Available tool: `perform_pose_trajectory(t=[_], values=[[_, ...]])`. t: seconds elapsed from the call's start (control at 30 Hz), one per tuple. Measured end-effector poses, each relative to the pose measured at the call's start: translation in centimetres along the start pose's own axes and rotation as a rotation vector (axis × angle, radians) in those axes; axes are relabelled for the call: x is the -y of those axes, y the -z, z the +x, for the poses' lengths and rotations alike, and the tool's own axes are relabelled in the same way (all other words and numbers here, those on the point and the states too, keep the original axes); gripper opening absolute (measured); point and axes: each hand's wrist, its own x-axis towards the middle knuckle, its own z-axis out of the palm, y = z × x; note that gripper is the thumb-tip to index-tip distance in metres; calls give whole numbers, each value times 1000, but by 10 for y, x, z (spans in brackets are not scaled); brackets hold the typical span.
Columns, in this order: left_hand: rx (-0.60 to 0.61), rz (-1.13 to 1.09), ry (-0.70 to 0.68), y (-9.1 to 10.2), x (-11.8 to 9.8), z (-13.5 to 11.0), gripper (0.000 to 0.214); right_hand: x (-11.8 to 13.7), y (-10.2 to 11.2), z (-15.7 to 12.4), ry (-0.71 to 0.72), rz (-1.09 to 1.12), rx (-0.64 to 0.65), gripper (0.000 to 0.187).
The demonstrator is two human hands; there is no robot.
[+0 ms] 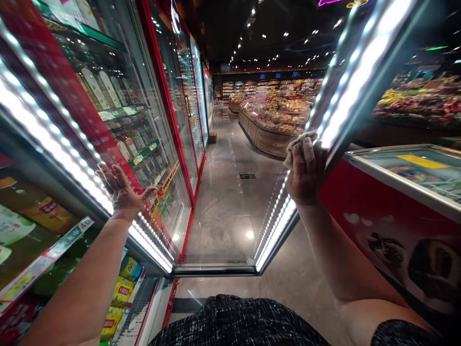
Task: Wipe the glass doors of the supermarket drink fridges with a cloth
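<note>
A glass cooler door (216, 270) with bright LED strips along both sides stands swung out in front of me. My left hand (124, 192) has its fingers spread by the door's left light strip, with nothing in it; whether the palm presses the glass I cannot tell. On the opposite side, my right hand (308, 170) holds a folded beige cloth (297, 146) against the glass beside the right light strip. The fingers lie over the cloth and hide part of it.
Stocked cooler shelves with a price rail (46, 257) and yellow packets (122, 290) are at my left. A red chest freezer (360, 202) stands close on the right. Beyond the glass, a tiled aisle (226, 192) runs past a wooden produce stand (266, 137) and a small box (213, 138).
</note>
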Motion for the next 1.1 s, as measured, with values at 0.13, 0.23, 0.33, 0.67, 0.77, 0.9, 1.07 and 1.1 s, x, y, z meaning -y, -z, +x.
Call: perform_pose_trajectory(t=[0.13,0.23,0.33,0.67,0.77,0.9,1.07,1.1], values=[[22,-37,33,0,0,0,138,-6,8,-2,-14,-106,-58,49],[29,-24,45,0,0,0,139,-3,9,-22,44,-142,-110,56],[32,-14,52,1,2,0,140,-5,10,-23,77,-143,-130,59],[19,7,36,-1,3,-1,142,1,8,26,-35,-65,-144,63],[2,28,24,-3,6,-1,138,17,8,6,11,-34,-81,60],[8,11,9,-2,5,-1,135,18,7,13,31,99,-84,53],[35,-64,47,2,-6,0,139,21,-2,37,8,174,-124,56],[37,-68,51,2,-7,0,141,24,-5,34,10,185,-138,56]])
